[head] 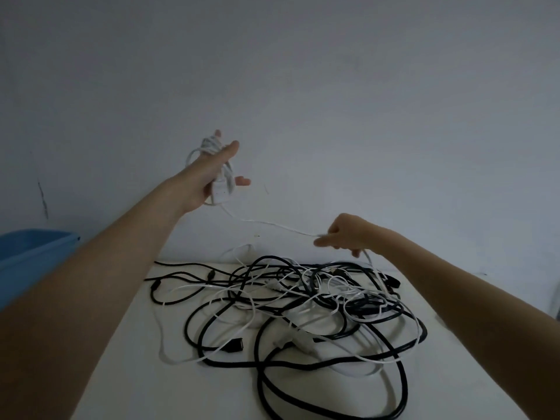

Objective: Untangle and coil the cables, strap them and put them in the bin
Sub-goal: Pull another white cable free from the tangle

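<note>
Our left hand [212, 174] grips one white coil [209, 150] aloft; our right hand [348, 234] pinches its trailing cable [272, 224]. One tangle [303, 313] covers the worktop [151, 374]; one blue bin [30, 256] sits beyond its left edge.

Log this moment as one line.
left hand: holds white cable coil | right hand: pinches its free strand | tangle: on table | blue bin: left

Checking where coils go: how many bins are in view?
1: a blue bin at the left edge, beside the table, partly cut off. Others may lie out of frame.
</note>
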`<action>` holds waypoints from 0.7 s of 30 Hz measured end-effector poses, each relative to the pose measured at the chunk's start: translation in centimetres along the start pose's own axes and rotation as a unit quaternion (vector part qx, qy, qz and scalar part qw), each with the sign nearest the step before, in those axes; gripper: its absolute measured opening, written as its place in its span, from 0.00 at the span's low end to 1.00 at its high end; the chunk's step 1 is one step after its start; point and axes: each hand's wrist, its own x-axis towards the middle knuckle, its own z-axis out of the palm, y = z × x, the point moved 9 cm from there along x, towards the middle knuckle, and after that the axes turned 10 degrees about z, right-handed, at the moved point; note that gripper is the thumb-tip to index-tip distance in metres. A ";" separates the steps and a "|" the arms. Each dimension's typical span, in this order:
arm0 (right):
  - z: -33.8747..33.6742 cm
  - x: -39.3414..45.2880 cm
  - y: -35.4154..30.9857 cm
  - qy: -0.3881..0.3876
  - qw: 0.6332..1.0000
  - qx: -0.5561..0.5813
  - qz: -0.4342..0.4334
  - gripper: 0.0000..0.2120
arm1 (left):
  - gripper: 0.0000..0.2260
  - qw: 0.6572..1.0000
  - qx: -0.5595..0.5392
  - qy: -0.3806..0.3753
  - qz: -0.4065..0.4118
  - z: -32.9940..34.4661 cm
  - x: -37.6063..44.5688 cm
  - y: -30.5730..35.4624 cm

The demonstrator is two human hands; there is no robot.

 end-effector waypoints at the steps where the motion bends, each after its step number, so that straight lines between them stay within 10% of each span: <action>1: -0.7 0.2 0.8 0.021 0.999 0.024 0.008 0.22 | 0.30 1.000 -0.003 0.008 -0.014 -1.0 0.0 -0.3; 8: -2.0 -0.8 -6.2 0.020 0.982 0.119 -0.142 0.22 | 0.34 0.993 0.055 -0.064 -0.085 2.1 -1.8 -3.8; 14: -4.4 -1.8 -9.2 0.024 0.974 0.133 -0.182 0.22 | 0.40 0.923 0.069 -0.318 -0.204 8.9 -6.1 -8.0; 21: -4.8 -2.0 -7.1 0.019 0.959 0.225 -0.172 0.19 | 0.15 0.841 -0.039 -0.500 -0.204 14.9 -10.4 -5.9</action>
